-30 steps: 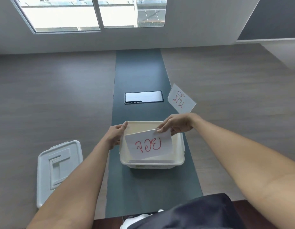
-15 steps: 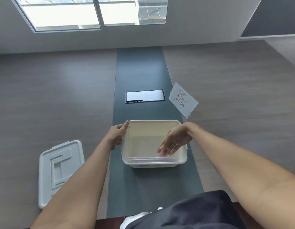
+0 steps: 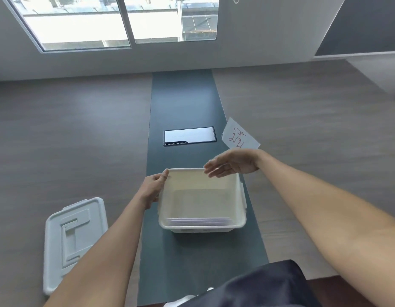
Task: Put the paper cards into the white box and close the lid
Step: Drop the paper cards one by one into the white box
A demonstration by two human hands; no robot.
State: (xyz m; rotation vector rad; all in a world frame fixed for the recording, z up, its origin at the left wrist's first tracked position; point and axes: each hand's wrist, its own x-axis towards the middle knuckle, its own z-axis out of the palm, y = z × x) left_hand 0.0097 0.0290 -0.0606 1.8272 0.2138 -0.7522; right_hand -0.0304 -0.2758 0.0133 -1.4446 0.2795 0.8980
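The left hand (image 3: 152,187) grips the far-left rim of the white box (image 3: 202,226), which sits on the counter (image 3: 81,134). Several cards (image 3: 198,221) lie stacked inside against the near wall. The right hand (image 3: 232,166) hovers spread and empty above the far rim, near the last card (image 3: 239,137) lying just beyond it. That paper looks light and floppy; I'd pinch it by an edge. The lid (image 3: 74,235) waits well apart on the left.

one head-worn wide-angle view looks forward and steeply down from above the person's forearms, close over the open white plastic box (image 3: 202,224) on the long dark green table strip (image 3: 183,100), facing the far wall's bright window (image 3: 125,21); straight edges bow outward.
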